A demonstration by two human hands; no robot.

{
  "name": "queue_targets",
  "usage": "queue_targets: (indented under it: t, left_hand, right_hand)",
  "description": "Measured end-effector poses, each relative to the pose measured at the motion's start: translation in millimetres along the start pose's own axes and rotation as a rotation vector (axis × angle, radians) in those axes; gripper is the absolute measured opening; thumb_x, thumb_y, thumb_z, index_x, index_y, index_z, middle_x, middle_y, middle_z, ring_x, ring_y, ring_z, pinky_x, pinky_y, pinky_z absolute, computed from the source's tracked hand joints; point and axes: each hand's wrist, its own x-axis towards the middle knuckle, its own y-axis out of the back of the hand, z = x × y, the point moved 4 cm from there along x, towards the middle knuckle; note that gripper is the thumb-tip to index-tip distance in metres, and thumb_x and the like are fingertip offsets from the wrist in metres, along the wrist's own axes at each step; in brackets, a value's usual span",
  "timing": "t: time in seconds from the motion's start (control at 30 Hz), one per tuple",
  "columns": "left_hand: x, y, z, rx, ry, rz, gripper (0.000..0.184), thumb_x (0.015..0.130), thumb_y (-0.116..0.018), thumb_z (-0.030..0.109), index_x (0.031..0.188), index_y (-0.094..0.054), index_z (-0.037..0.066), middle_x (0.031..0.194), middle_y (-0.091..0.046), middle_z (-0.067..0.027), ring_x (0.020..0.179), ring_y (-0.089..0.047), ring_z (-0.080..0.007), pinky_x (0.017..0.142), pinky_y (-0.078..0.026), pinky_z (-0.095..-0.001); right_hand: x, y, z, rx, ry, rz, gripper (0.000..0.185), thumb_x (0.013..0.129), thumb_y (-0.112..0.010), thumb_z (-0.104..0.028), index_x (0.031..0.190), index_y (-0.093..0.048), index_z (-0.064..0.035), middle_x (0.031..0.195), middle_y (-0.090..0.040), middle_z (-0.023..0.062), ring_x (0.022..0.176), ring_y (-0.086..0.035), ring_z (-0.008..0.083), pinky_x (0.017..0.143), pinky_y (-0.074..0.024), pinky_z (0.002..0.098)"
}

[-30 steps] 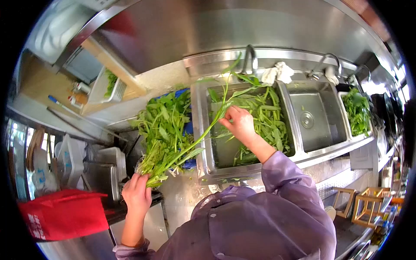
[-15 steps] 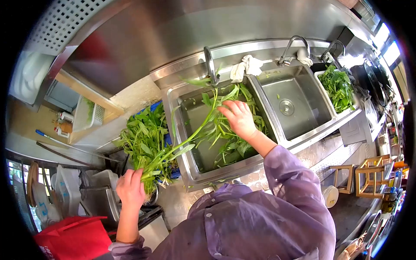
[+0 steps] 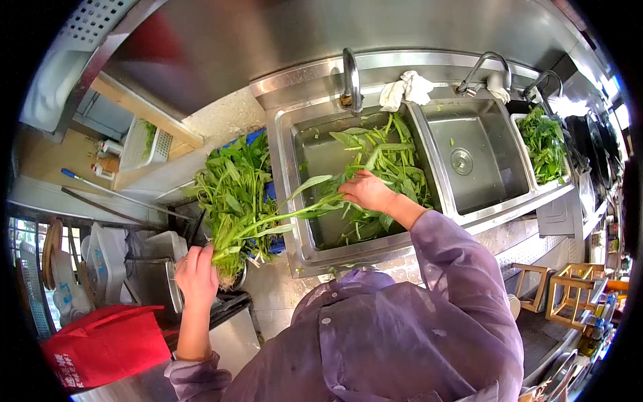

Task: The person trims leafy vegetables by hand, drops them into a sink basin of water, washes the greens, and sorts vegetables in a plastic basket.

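Note:
My left hand [image 3: 196,273] is closed around the lower ends of long leafy green stalks [image 3: 251,231], beside a big heap of the same greens [image 3: 231,184] left of the sink. The stalks stretch to the right across the sink's rim. Over the left basin [image 3: 305,234], my right hand [image 3: 367,189] pinches them near their leafy ends; its fingertips are partly hidden. Below and behind that hand, more loose greens [image 3: 395,157] lie in the basin, which seems to hold water.
Right of it is a second basin [image 3: 479,157] with a drain. A white basket of greens [image 3: 542,147] stands at its far side. Faucets [image 3: 351,80] and white cloths [image 3: 405,90] line the back ledge. A red bag [image 3: 104,345] sits at lower left, wooden stools [image 3: 569,295] at right.
My right hand has come lower and nearer, bringing the stalks from a raised slant to nearly level. My left hand keeps its grip. The whole view has shifted slightly.

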Motion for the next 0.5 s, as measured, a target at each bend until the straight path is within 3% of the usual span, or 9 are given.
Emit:
queue_targets:
  t: [0.07, 0.17, 0.2, 0.3, 0.33, 0.37, 0.43, 0.5]
  left_hand:
    - [0, -5, -3, -0.008, 0.031, -0.024, 0.037, 0.057, -0.056, 0.002, 0.094, -0.054, 0.006, 0.08, -0.048, -0.0087, 0.066, -0.052, -0.0272, 0.06, -0.042, -0.0368]
    - [-3, -17, -6, -0.022, 0.078, -0.044, 0.036, 0.057, -0.057, 0.003, 0.092, -0.054, 0.008, 0.081, -0.049, -0.008, 0.066, -0.052, -0.0271, 0.06, -0.042, -0.0361]
    - [-2, -20, -3, -0.03, 0.079, -0.051, 0.036, 0.057, -0.058, 0.003, 0.092, -0.054, 0.008, 0.081, -0.049, -0.0079, 0.066, -0.052, -0.0271, 0.059, -0.042, -0.0363]
    - [-1, -36, 12, -0.099, 0.089, -0.1, 0.035, 0.056, -0.059, 0.003, 0.091, -0.055, 0.009, 0.08, -0.049, -0.0078, 0.066, -0.052, -0.0272, 0.059, -0.042, -0.0366]
    - [-2, -42, 11, -0.138, 0.087, -0.084, 0.036, 0.056, -0.058, 0.003, 0.092, -0.054, 0.009, 0.083, -0.05, -0.0088, 0.067, -0.052, -0.0287, 0.06, -0.042, -0.0374]
    - [-2, -47, 10, -0.176, 0.085, -0.065, 0.038, 0.056, -0.058, 0.003, 0.093, -0.054, 0.008, 0.086, -0.051, -0.0098, 0.069, -0.052, -0.0301, 0.061, -0.043, -0.0381]
    - [3, -50, 12, -0.186, 0.083, -0.071, 0.037, 0.057, -0.058, 0.003, 0.093, -0.054, 0.008, 0.087, -0.051, -0.01, 0.07, -0.052, -0.0305, 0.061, -0.043, -0.0381]
    - [7, -52, 16, -0.202, 0.084, -0.089, 0.036, 0.057, -0.058, 0.003, 0.093, -0.054, 0.008, 0.088, -0.051, -0.0103, 0.071, -0.053, -0.0309, 0.062, -0.043, -0.0381]
  right_hand:
    - [-3, -10, 0, 0.136, -0.007, -0.073, 0.017, 0.078, -0.052, -0.019, 0.093, -0.055, -0.01, 0.083, -0.059, 0.0066, 0.083, -0.056, 0.0249, 0.081, -0.0402, 0.0367]
    - [-10, -26, 12, 0.279, -0.187, -0.112, 0.019, 0.081, -0.045, -0.019, 0.094, -0.055, -0.0101, 0.085, -0.057, 0.0118, 0.082, -0.054, 0.0325, 0.076, -0.0412, 0.0408]
    - [-11, -17, 15, 0.303, -0.177, 0.01, 0.017, 0.081, -0.044, -0.013, 0.092, -0.056, -0.0071, 0.087, -0.057, 0.0142, 0.081, -0.054, 0.0323, 0.072, -0.0425, 0.0396]
    - [-22, -29, 67, 0.808, -0.694, 0.372, 0.013, 0.078, -0.047, -0.005, 0.084, -0.058, -0.0016, 0.085, -0.058, 0.0181, 0.081, -0.055, 0.0311, 0.072, -0.0433, 0.035]
    - [-30, -24, 83, 0.996, -1.042, 0.418, 0.013, 0.081, -0.047, -0.006, 0.087, -0.055, 0.0007, 0.067, -0.054, 0.0052, 0.064, -0.051, 0.018, 0.059, -0.042, 0.0299]
    - [-42, -56, 134, 0.739, -0.995, 0.432, 0.012, 0.081, -0.046, -0.008, 0.086, -0.054, -0.0001, 0.073, -0.055, 0.0084, 0.066, -0.052, 0.0228, 0.062, -0.043, 0.0346]
    - [-44, -15, 105, 0.085, -0.814, 0.39, 0.012, 0.08, -0.046, -0.008, 0.087, -0.054, -0.0022, 0.084, -0.055, 0.012, 0.077, -0.054, 0.0289, 0.068, -0.0428, 0.0395]
    - [-30, 18, 60, -0.138, -0.535, 0.447, 0.018, 0.075, -0.048, -0.007, 0.091, -0.056, -0.0059, 0.098, -0.052, 0.0132, 0.093, -0.05, 0.0271, 0.079, -0.0401, 0.0385]
